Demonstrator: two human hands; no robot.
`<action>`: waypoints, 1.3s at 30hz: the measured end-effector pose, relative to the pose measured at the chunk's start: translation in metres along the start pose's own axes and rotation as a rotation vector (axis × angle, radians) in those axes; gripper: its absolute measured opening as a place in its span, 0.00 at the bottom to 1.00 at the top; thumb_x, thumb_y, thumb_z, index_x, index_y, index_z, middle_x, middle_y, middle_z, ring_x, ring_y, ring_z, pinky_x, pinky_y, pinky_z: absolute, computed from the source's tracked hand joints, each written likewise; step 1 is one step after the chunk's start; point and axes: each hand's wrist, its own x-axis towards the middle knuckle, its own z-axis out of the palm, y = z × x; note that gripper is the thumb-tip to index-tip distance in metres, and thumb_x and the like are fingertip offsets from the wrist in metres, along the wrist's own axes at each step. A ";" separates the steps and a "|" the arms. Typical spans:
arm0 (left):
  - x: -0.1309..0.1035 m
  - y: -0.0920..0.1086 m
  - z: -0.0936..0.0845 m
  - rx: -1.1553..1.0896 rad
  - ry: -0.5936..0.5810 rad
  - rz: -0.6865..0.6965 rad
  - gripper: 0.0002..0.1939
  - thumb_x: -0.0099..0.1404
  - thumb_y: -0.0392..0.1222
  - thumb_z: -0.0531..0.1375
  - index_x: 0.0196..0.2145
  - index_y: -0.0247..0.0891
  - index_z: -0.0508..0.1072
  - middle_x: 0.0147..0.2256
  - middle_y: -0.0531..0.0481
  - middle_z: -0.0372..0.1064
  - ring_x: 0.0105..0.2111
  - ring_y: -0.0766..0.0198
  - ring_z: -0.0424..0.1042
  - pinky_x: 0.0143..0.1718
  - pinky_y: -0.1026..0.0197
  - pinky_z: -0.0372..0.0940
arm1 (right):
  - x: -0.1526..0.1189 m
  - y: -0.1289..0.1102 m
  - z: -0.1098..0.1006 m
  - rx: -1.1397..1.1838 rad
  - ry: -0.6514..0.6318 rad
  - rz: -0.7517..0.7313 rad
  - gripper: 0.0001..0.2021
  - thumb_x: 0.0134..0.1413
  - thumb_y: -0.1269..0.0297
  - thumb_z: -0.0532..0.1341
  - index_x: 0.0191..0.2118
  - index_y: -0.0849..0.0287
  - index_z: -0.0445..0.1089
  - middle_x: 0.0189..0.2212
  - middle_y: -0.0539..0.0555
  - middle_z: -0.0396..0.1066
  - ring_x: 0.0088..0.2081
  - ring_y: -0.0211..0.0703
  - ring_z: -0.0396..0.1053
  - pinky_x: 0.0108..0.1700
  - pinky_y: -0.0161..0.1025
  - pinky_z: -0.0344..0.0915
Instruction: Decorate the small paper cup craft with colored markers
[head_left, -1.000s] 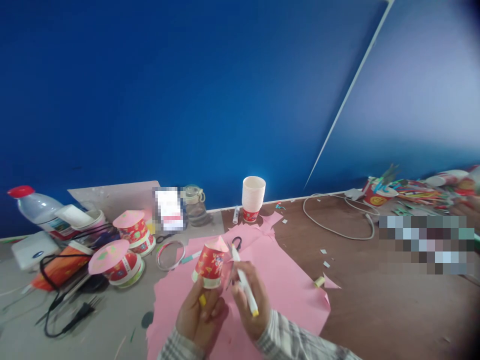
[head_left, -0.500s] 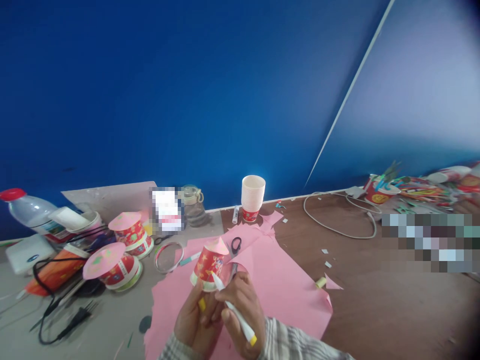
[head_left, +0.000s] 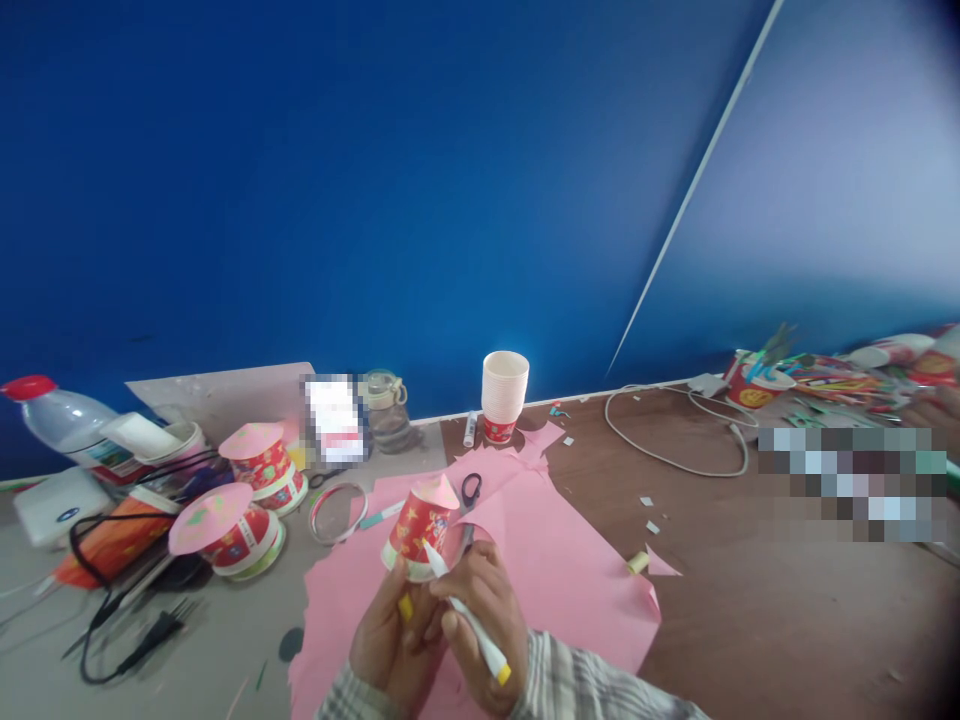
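Observation:
My left hand (head_left: 394, 635) grips a red patterned paper cup (head_left: 421, 525) by its white rim; the cup is upside down and tilted, with a pink paper cone on top. A small yellow piece, perhaps a marker cap (head_left: 406, 607), shows between the left fingers. My right hand (head_left: 487, 620) is closed around a white marker (head_left: 476, 635) with a yellow end, its tip at the cup's side. Beneath both hands lies a large pink paper sheet (head_left: 570, 560). Scissors (head_left: 471, 490) rest on it behind the cup, partly hidden.
Two cups with pink paper tops (head_left: 255, 455), a bottle (head_left: 67, 415), a phone (head_left: 334, 420) and a black plug (head_left: 154, 640) lie to the left. A cup stack (head_left: 504, 395) and glue stick (head_left: 470, 430) stand behind. Rightward are a cable (head_left: 675, 470) and craft supplies (head_left: 840, 380).
Almost nothing differs. The cup and marker keep nearly the same pose, and the view has shifted very slightly.

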 end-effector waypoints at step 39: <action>0.000 0.000 -0.005 -0.039 -0.067 -0.009 0.19 0.47 0.58 0.54 0.15 0.39 0.64 0.03 0.63 0.46 0.08 0.73 0.46 0.13 0.69 0.50 | -0.002 0.003 0.000 -0.019 0.047 0.020 0.10 0.56 0.62 0.52 0.36 0.55 0.70 0.21 0.49 0.71 0.21 0.44 0.67 0.35 0.46 0.61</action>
